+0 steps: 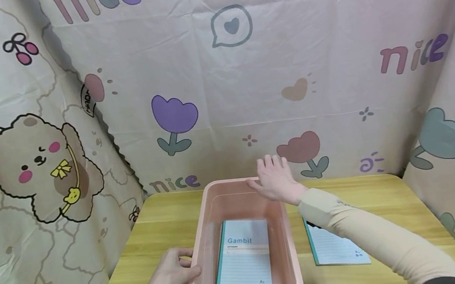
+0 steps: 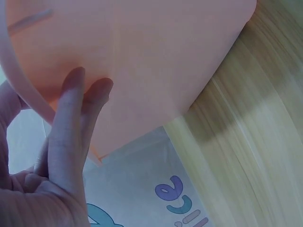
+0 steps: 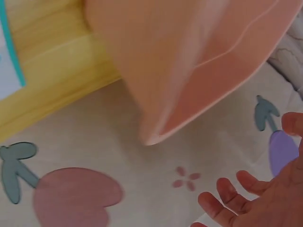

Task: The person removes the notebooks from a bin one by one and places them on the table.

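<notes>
A pink plastic bin [image 1: 199, 255] stands on the wooden table, with a notebook [image 1: 243, 263] marked "Gambit" lying inside it. My left hand [image 1: 171, 274] grips the bin's left rim, thumb over the edge and fingers against the outer wall, as the left wrist view also shows. Above the far right corner of the bin is my right hand [image 1: 277, 181], fingers spread and holding nothing. The right wrist view has its fingertips [image 3: 227, 189] apart from the bin wall [image 3: 142, 56].
A second notebook [image 1: 338, 246] lies on the table [image 1: 382, 216] to the right of the bin, partly covered by the right sleeve [image 1: 357, 225]. A patterned curtain [image 1: 219, 88] hangs behind the table and along both sides.
</notes>
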Available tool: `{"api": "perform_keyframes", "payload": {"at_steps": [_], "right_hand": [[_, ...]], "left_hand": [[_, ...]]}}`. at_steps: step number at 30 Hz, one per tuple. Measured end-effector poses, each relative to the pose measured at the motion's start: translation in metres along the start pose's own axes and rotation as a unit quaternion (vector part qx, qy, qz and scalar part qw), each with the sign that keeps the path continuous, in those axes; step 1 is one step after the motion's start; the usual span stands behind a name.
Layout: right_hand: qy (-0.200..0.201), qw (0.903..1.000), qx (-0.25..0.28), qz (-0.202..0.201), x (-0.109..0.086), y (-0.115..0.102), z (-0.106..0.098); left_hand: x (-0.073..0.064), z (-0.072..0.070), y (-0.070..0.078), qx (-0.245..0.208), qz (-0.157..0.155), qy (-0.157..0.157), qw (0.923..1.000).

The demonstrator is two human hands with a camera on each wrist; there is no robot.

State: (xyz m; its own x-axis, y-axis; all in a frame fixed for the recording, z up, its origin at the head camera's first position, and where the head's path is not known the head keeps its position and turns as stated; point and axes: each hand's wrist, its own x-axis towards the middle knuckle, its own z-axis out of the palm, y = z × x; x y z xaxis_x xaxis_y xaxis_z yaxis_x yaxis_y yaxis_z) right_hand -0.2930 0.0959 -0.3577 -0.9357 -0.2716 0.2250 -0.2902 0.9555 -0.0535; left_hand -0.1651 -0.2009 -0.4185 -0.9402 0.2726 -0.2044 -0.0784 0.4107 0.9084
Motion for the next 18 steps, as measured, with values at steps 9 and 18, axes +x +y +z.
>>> {"api": "perform_keyframes", "payload": {"at_steps": [9, 18], "right_hand": [[-0.045, 0.9989, 0.001, -0.013, 0.016, -0.045, 0.006], [-0.069, 0.9974, 0.003, 0.024, 0.025, -0.067, 0.025]], "left_hand": [[-0.002, -0.002, -0.002, 0.001, 0.012, -0.001, 0.9999], [-0.001, -0.001, -0.003, -0.001, 0.026, -0.007, 0.9996]]}}
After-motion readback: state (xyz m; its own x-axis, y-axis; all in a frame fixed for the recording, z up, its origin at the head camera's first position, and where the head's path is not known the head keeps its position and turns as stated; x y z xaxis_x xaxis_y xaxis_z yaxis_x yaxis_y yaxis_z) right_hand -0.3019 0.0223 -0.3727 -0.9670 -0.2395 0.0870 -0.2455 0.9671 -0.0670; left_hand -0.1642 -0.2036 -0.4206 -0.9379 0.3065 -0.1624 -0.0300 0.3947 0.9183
